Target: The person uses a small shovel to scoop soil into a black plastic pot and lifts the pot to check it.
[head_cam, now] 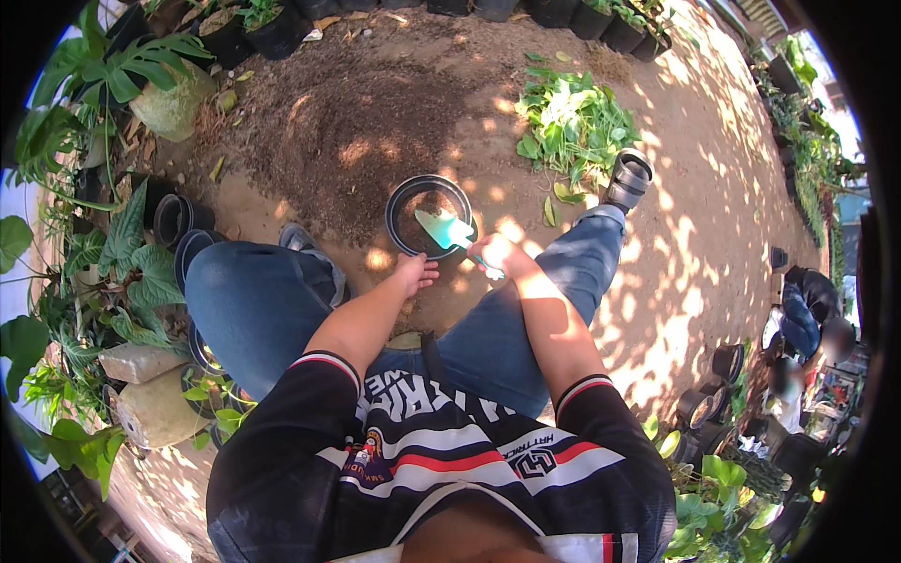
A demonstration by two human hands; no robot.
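A round black plastic plant pot stands on the ground between my feet, with brown soil inside it. My right hand grips the handle of a turquoise garden trowel. The trowel's blade reaches over the pot's near right rim, its tip above the soil. At the near side of the pot is my left hand, thumb by the rim and the other fingers extended to the right. Whether it pinches the rim or only touches it, I cannot tell.
Loose dark soil spreads beyond the pot. A heap of leafy green cuttings lies ahead to the right, near my sandalled right foot. Empty black pots and leafy plants line the left. Other people are at far right.
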